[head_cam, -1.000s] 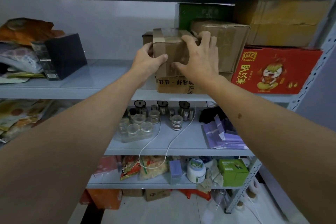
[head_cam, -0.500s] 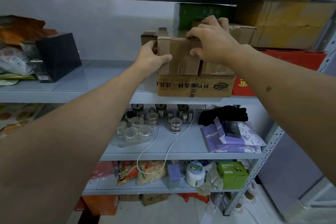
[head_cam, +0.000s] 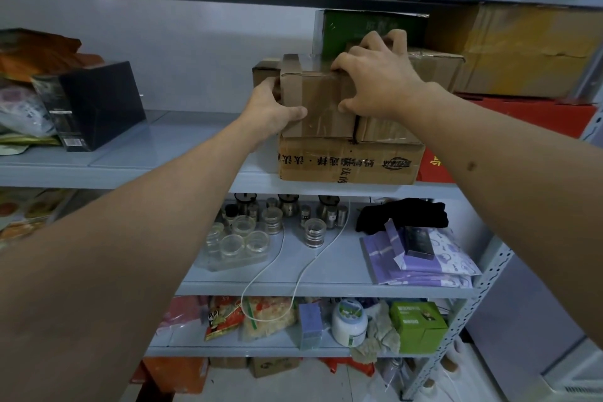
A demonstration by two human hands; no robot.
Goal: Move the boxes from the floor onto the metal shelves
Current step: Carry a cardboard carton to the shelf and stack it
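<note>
A small taped cardboard box [head_cam: 318,108] sits on top of a flat printed carton [head_cam: 349,160] on the grey metal shelf [head_cam: 156,153]. My left hand [head_cam: 270,108] grips the small box's left side, thumb on its front face. My right hand [head_cam: 375,78] rests over its top right corner, fingers curled over the top edge, thumb on the front. A second brown box [head_cam: 434,65] stands right beside it, partly hidden by my right hand.
A green box [head_cam: 346,29] and a large yellowish carton [head_cam: 525,52] stand behind, over a red carton [head_cam: 528,114]. A black box [head_cam: 94,104] and bags sit at shelf left. The shelf below holds jars [head_cam: 241,232], a white cord and purple packets [head_cam: 421,261].
My right hand has moved from the box's front face up onto its top right corner. The small box has settled against the neighbouring brown box. The view has shifted slightly right.
</note>
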